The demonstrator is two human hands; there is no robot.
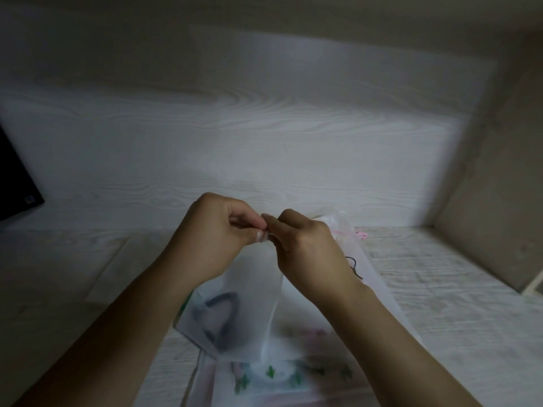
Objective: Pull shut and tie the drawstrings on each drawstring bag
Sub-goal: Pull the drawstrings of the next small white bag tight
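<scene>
A frosted translucent drawstring bag (249, 306) with a dark curved item inside hangs lifted above the table, held by its top. My left hand (211, 233) and my right hand (305, 245) meet fingertip to fingertip at the bag's mouth, both pinching its drawstring or gathered top; the cord itself is hidden by the fingers. Behind my right hand lies another translucent bag (343, 227) with a pink drawstring (360, 235). A black cord (354, 267) shows just right of my right wrist. A bag with green cactus prints (282, 377) lies flat below.
The whitish wood-grain table (440, 289) meets a wood-grain wall panel (264, 127) behind. A black flat object (14, 183) leans at the far left. A beige side wall (499, 201) closes the right.
</scene>
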